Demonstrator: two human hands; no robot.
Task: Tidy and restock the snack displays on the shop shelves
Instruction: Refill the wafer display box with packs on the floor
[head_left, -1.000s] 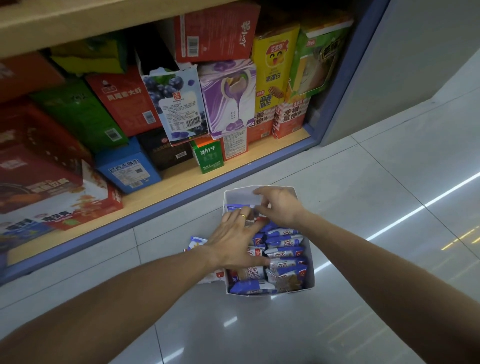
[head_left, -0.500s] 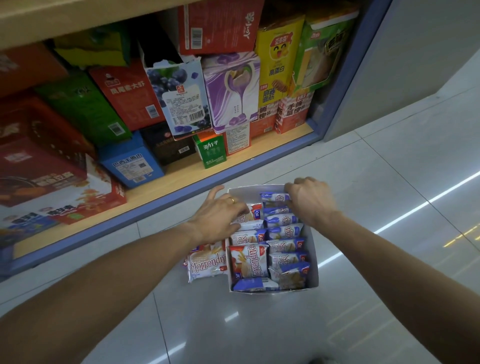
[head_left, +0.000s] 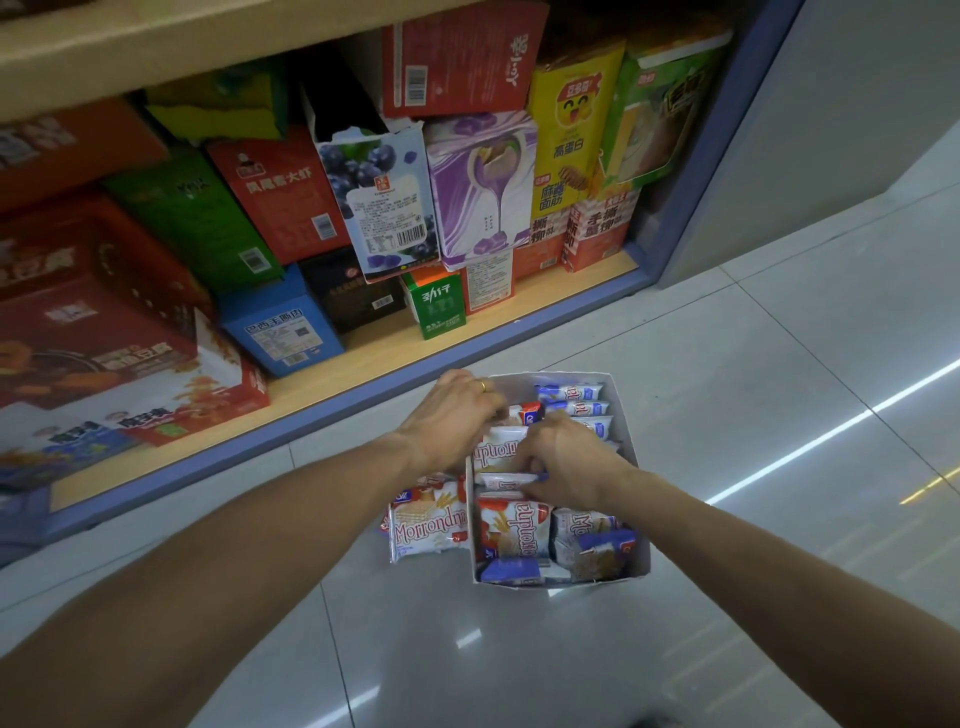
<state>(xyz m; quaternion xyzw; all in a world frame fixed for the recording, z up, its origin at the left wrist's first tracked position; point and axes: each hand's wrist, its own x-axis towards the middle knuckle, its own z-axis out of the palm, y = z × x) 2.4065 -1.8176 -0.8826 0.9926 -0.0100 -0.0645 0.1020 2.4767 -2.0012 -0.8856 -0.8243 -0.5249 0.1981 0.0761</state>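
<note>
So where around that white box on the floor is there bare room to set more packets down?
Bare tile lies right of the white box and in front of it. Left of it, a loose wafer packet takes the floor. The shelf is crowded, bare only along its front strip.

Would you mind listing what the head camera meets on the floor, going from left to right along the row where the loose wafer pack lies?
Loose wafer pack on the tiles → white display box with its red-and-white pack and then blue packs → bare floor tiles.
</note>
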